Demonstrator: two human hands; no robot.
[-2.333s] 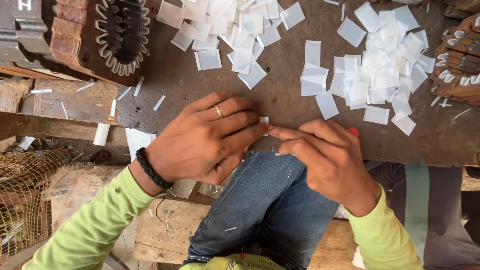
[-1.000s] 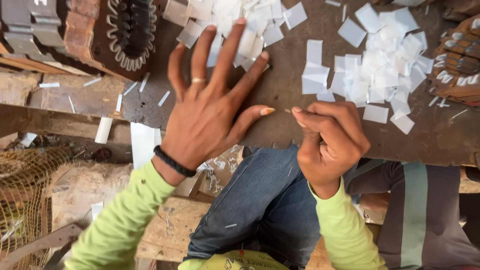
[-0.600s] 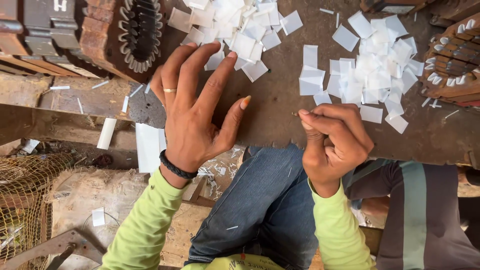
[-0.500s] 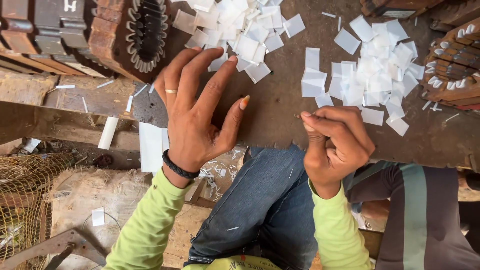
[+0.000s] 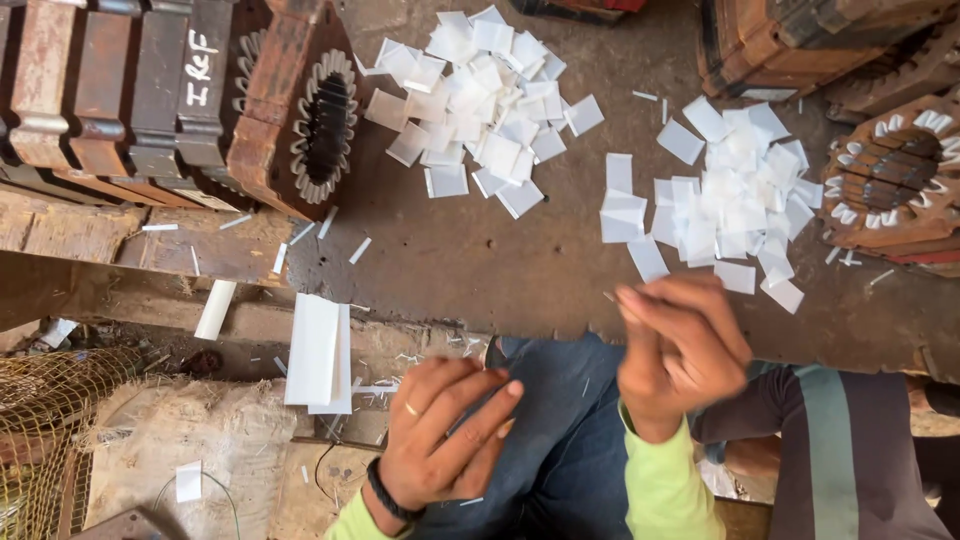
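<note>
- The dark work surface [image 5: 470, 260] in front of me has a bare stretch between the two heaps of white paper slips and its near edge, which runs just above my knees; my right hand [image 5: 680, 350] sits over that edge.
- To the left the surface drops to a rough wooden ledge [image 5: 130, 245], and beyond that is lower ground with sacking and wire mesh [image 5: 50, 420].
- A folded white paper strip [image 5: 318, 352] lies over the near edge at left, well apart from both hands, with a smaller rolled piece [image 5: 215, 309] beside it.
- A row of rusty motor stators [image 5: 150, 90] closes the far left; the nearest one shows its slotted bore with white liners in the slots. Another stator [image 5: 890, 180] at far right also has white liners in its slots.
- The left pile of paper slips [image 5: 480, 100] lies far up the surface, well out from my hands. The right pile of paper slips [image 5: 730, 200] lies just beyond my right hand, its nearest slips almost at my fingertips.
- My right hand is curled, fingertips pressed together as if pinching something small; it is blurred, so I cannot tell what is between them.
- My left hand [image 5: 445, 435] rests low over my jeans [image 5: 560, 440], fingers loosely spread, holding nothing, well apart from both piles.
</note>
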